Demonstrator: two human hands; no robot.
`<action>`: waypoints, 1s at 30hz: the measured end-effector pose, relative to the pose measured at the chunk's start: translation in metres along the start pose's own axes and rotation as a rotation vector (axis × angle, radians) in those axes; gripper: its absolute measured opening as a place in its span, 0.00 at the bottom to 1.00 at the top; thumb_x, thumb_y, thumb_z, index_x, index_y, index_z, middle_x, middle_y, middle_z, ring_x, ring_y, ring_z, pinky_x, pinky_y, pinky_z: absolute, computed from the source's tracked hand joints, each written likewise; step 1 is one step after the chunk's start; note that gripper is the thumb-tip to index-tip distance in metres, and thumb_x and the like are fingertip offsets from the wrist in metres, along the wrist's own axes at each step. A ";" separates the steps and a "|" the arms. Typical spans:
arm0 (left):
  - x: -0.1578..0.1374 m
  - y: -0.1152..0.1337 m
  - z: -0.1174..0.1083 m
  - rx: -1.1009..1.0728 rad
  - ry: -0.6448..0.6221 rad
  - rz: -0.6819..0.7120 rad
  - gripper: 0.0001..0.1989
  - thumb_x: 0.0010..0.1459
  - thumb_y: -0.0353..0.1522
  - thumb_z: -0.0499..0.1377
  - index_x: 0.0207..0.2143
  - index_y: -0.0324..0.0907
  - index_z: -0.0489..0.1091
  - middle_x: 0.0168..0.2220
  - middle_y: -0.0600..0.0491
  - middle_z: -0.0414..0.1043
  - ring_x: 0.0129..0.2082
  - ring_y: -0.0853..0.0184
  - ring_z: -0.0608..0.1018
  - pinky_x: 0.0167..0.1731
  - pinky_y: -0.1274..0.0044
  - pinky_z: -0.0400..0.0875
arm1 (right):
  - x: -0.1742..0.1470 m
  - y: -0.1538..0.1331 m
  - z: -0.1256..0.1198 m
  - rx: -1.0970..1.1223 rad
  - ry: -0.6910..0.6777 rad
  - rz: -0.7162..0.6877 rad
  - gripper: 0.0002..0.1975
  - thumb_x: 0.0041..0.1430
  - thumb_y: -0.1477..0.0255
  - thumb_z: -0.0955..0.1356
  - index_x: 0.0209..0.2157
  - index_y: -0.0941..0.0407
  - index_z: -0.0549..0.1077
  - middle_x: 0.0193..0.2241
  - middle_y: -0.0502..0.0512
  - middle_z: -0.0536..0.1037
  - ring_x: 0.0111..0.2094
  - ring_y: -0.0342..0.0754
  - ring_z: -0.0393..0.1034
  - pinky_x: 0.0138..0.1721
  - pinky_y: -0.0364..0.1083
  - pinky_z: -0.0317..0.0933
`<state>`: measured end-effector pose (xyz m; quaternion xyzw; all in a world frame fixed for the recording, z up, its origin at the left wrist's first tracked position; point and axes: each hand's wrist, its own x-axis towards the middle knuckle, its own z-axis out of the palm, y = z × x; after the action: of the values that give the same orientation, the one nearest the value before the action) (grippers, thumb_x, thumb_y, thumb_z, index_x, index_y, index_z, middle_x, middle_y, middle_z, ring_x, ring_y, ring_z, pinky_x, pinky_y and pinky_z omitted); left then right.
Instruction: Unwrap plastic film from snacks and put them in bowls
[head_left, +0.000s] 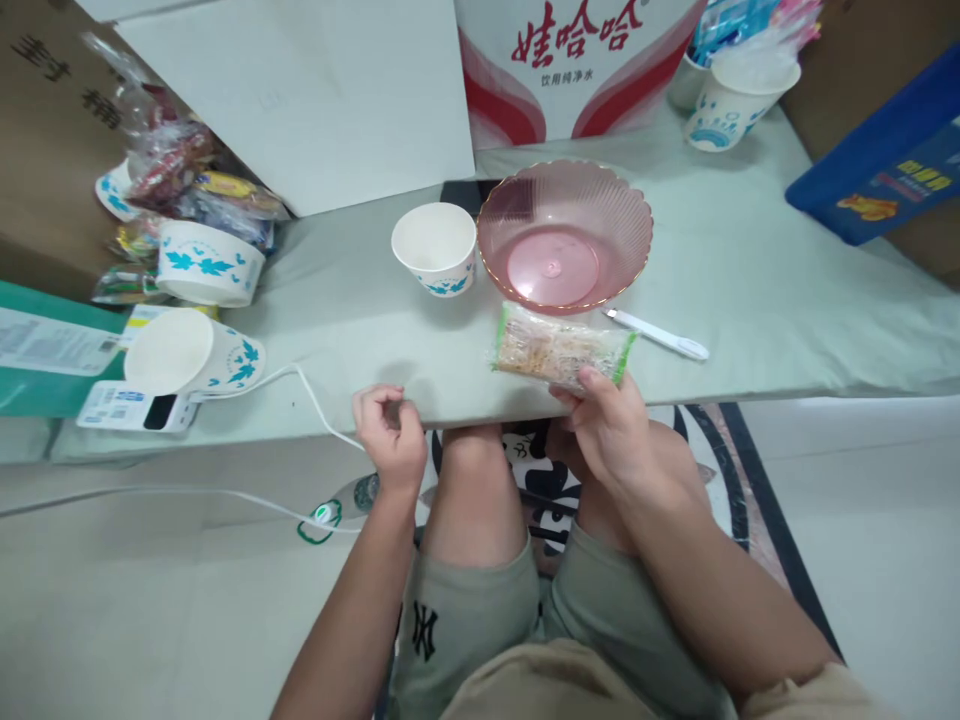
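My right hand [615,425] pinches the lower right corner of a wrapped snack packet [559,345], clear film with green ends and a tan, grainy food inside. The packet is held in front of a pink ribbed plastic bowl [551,268] with a scalloped gold rim. Inside that bowl nothing shows. To its left stands a white paper cup [436,250] with blue leaf prints, upright. A white utility knife [660,335] lies to the right of the packet. By the table's front edge my left hand [391,435] is loosely curled, with nothing visible in it.
Paper cups [240,360] lie tipped at the left, near a pile of wrapped snacks [232,200] and a white device [135,408] with a cable [311,395]. White boxes [300,90] stand behind. At the back right are a cup of packets [739,105] and a blue bag [885,150].
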<state>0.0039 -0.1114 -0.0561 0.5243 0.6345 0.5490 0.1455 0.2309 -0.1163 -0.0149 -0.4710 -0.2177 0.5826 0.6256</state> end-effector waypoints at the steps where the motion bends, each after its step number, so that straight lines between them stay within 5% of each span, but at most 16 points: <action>1: 0.001 0.006 0.003 -0.034 -0.013 -0.036 0.03 0.59 0.32 0.59 0.34 0.44 0.66 0.37 0.51 0.66 0.42 0.60 0.72 0.51 0.61 0.67 | -0.002 0.000 0.002 0.020 -0.014 0.002 0.20 0.51 0.63 0.75 0.45 0.50 0.72 0.45 0.51 0.80 0.46 0.49 0.75 0.46 0.49 0.73; 5: 0.005 0.053 0.043 -0.273 -0.259 -0.162 0.15 0.63 0.45 0.56 0.44 0.44 0.69 0.41 0.49 0.74 0.43 0.62 0.78 0.47 0.66 0.74 | -0.006 -0.001 0.013 0.062 -0.057 -0.038 0.21 0.50 0.62 0.76 0.46 0.48 0.73 0.43 0.50 0.81 0.49 0.50 0.76 0.51 0.51 0.72; 7: 0.009 0.078 0.068 -0.625 -0.531 -0.317 0.23 0.59 0.49 0.60 0.50 0.46 0.67 0.46 0.48 0.75 0.49 0.60 0.78 0.51 0.66 0.73 | -0.005 -0.002 0.018 0.039 -0.076 -0.086 0.22 0.50 0.60 0.77 0.46 0.48 0.73 0.43 0.51 0.82 0.50 0.51 0.76 0.53 0.53 0.71; 9: 0.015 0.094 0.085 -0.823 -0.628 -0.349 0.29 0.54 0.48 0.65 0.53 0.48 0.64 0.50 0.49 0.74 0.53 0.59 0.77 0.54 0.66 0.71 | -0.004 -0.004 0.019 -0.037 -0.108 -0.133 0.23 0.51 0.58 0.76 0.47 0.49 0.73 0.45 0.53 0.81 0.52 0.53 0.75 0.54 0.55 0.70; 13: 0.027 0.080 0.080 -0.920 -0.666 -0.421 0.35 0.46 0.45 0.72 0.53 0.49 0.62 0.50 0.50 0.73 0.53 0.59 0.77 0.54 0.67 0.72 | -0.002 -0.015 0.006 -0.503 -0.190 -0.186 0.21 0.54 0.59 0.75 0.46 0.52 0.74 0.45 0.56 0.80 0.45 0.54 0.76 0.47 0.54 0.71; 15: 0.032 0.063 0.066 -0.862 -0.665 -0.465 0.35 0.44 0.44 0.74 0.51 0.49 0.61 0.50 0.51 0.72 0.51 0.60 0.78 0.53 0.68 0.73 | 0.004 -0.023 -0.011 -0.807 -0.169 -0.327 0.14 0.55 0.62 0.73 0.41 0.52 0.74 0.40 0.55 0.80 0.40 0.53 0.75 0.44 0.53 0.70; 19: 0.044 0.043 0.052 -0.726 -0.626 -0.439 0.40 0.47 0.42 0.72 0.56 0.53 0.54 0.51 0.51 0.71 0.49 0.61 0.78 0.49 0.68 0.76 | 0.034 -0.032 -0.058 -1.236 0.146 -0.726 0.09 0.56 0.67 0.68 0.39 0.53 0.74 0.40 0.59 0.78 0.44 0.56 0.72 0.50 0.58 0.65; 22: 0.053 0.043 0.057 -0.604 -0.628 -0.391 0.43 0.51 0.41 0.69 0.62 0.57 0.47 0.47 0.51 0.72 0.42 0.63 0.80 0.42 0.68 0.78 | 0.062 -0.029 -0.091 -1.476 0.310 -0.664 0.19 0.53 0.67 0.68 0.48 0.55 0.72 0.48 0.65 0.76 0.51 0.62 0.69 0.56 0.63 0.60; 24: 0.058 0.044 0.061 -0.528 -0.654 -0.374 0.38 0.53 0.40 0.68 0.60 0.57 0.51 0.44 0.52 0.73 0.39 0.64 0.80 0.38 0.70 0.78 | 0.073 -0.028 -0.105 -1.570 0.353 -0.551 0.18 0.54 0.66 0.67 0.47 0.56 0.73 0.48 0.67 0.75 0.51 0.63 0.69 0.55 0.64 0.59; 30: 0.062 0.039 0.060 -0.487 -0.695 -0.370 0.28 0.55 0.31 0.64 0.54 0.55 0.56 0.42 0.53 0.71 0.34 0.67 0.78 0.35 0.72 0.77 | 0.050 -0.038 -0.103 -1.505 0.572 -0.427 0.11 0.58 0.65 0.64 0.38 0.54 0.74 0.35 0.67 0.77 0.39 0.63 0.71 0.42 0.59 0.63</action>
<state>0.0438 -0.0332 -0.0203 0.5057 0.4835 0.4388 0.5639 0.3474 -0.0992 -0.0443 -0.8418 -0.4664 0.0081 0.2716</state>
